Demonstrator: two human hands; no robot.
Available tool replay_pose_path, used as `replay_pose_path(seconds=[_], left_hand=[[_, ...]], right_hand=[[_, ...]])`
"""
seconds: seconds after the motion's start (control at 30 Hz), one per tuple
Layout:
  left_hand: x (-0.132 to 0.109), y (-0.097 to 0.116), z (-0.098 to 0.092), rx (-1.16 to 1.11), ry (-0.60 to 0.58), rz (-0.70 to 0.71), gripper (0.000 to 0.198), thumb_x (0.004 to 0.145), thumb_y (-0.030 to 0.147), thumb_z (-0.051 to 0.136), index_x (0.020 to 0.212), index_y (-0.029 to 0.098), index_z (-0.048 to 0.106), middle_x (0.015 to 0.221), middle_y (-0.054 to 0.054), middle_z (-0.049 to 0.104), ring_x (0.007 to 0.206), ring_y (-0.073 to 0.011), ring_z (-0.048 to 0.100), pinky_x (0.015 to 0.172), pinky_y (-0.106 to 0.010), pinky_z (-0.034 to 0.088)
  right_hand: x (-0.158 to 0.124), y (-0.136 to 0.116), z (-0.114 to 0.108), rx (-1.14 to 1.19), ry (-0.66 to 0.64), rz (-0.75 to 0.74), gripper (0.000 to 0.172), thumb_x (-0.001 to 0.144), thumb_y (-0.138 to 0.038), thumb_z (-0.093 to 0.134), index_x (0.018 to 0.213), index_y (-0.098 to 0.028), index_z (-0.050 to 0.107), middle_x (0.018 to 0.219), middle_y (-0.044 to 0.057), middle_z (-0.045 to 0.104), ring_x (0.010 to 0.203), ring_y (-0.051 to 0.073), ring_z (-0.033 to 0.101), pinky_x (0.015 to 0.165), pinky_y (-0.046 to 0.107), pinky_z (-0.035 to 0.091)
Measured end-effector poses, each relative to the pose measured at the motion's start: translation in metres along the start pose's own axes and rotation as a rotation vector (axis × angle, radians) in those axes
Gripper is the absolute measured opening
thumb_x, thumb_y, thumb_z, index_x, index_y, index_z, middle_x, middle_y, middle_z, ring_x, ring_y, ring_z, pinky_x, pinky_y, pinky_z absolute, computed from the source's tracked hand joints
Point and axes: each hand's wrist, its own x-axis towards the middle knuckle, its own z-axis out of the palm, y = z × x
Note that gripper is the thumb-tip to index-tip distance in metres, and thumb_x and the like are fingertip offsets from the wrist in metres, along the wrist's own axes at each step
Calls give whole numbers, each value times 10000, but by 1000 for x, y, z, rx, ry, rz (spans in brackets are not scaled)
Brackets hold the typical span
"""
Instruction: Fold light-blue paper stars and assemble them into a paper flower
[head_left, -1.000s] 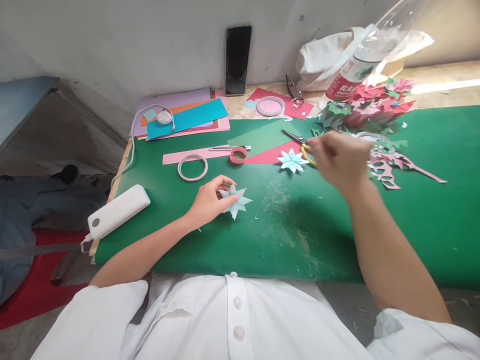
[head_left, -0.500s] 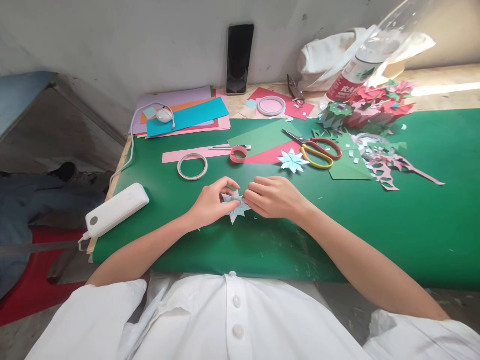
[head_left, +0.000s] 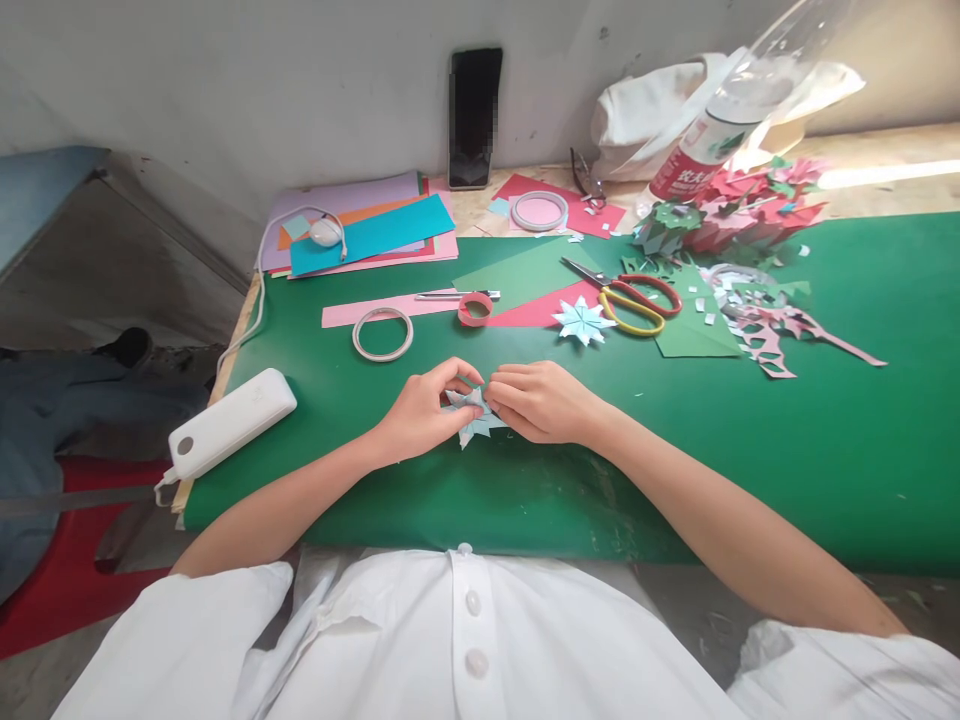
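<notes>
Between my hands is a light blue paper star (head_left: 474, 428) with several pointed tips, held just above the green table cover. My left hand (head_left: 424, 405) pinches it from the left, the thumb lying on its top. From the right, my right hand (head_left: 541, 402) has its fingers curled in at the star's edge; the fingertips are partly hidden. A second light blue paper star (head_left: 583, 321) lies farther back, touching the scissors (head_left: 637, 298) with red and yellow handles.
Behind my hands lie a tape roll (head_left: 382, 334), a small pink ring (head_left: 475, 309) and a pink paper strip (head_left: 349, 311). A white power bank (head_left: 232, 424) sits at left. Coloured paper (head_left: 375, 235), a phone (head_left: 475, 118) and a plastic bottle (head_left: 697, 160) are along the back.
The star has turned slightly between my fingers, and both hands have shifted very little. The whole view has moved slightly.
</notes>
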Motion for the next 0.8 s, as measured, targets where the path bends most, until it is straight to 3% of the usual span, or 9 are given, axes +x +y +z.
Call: replay_pose_path(seconds=[0.33,0.8], left_hand=[[0,0,0,9,-27,-4,255,785,250,659,1025,219,577,897,1,703,808,-139,649,730,-255,497],[-1,3,-3,41,-48,4,252,798,268,650,1034,230,573,868,10,691,750,-123,600,690,-243,468]], right_hand=[[-1,1,0,88,-31,17,232,1010,-220,374,825,-182,510,662,-6,521,613,116,426,567,254,228],[-3,1,-2,-45,-44,-39,247,1005,-205,366,797,-183,497,638,-10,487,588,118,381,544,270,193]])
